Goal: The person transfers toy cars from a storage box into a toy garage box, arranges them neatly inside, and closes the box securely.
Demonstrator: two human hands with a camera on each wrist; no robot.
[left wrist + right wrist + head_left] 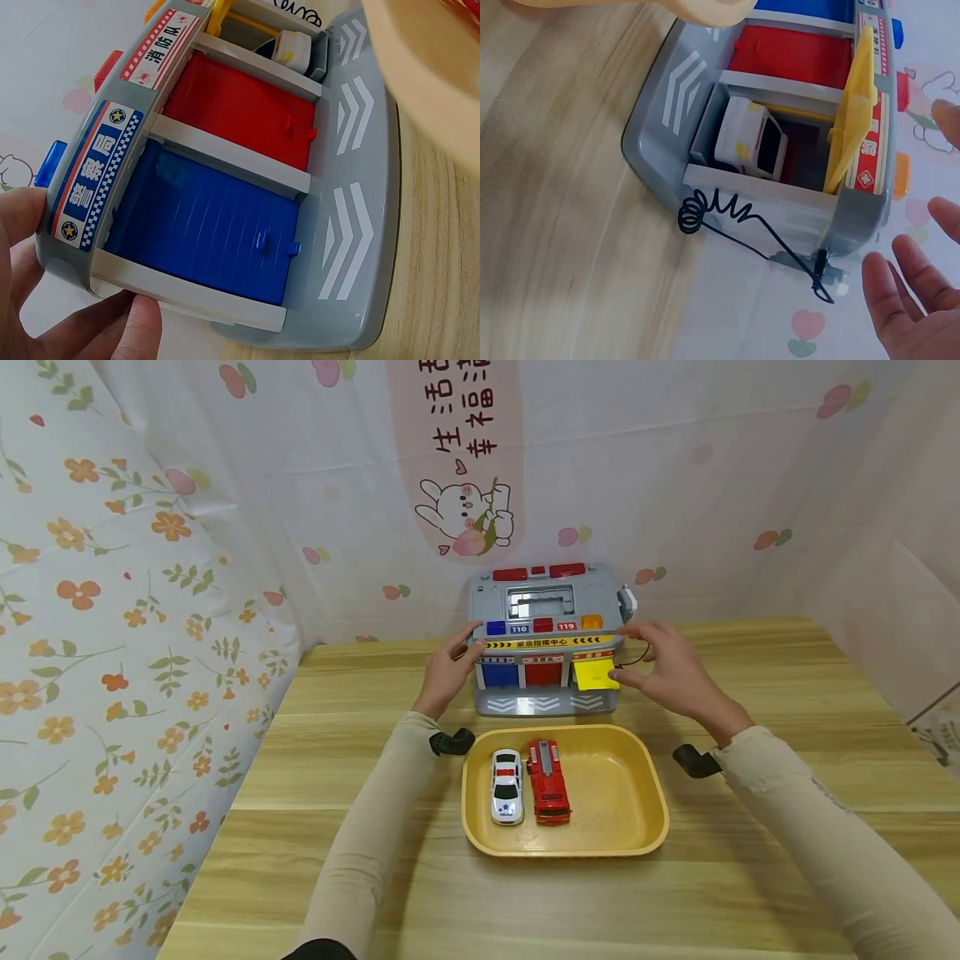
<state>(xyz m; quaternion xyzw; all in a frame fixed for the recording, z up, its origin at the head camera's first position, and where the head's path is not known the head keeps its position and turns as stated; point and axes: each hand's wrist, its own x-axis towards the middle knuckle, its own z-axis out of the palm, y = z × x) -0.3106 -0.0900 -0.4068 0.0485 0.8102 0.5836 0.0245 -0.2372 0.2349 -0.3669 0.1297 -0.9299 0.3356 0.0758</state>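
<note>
A grey toy rescue station [551, 703] stands on the table with a blue door [202, 225] and a red door [240, 112], both down. Its yellow door [855, 97] is swung up at the right bay. Inside that bay sits a white toy vehicle [739, 139] with yellow and red marks. My left hand [448, 675] grips the station's left side, thumb at the front edge and fingers by the top corner. Beside the right end is my right hand [678, 672], its fingers spread and holding nothing, close to the yellow door.
In front of the station is a yellow tray [652, 777]. It holds a white toy police car [507, 789] and a red toy fire truck [550, 785]. A black coiled cord [727, 206] hangs at the station's right end. Behind is a patterned cloth [675, 485].
</note>
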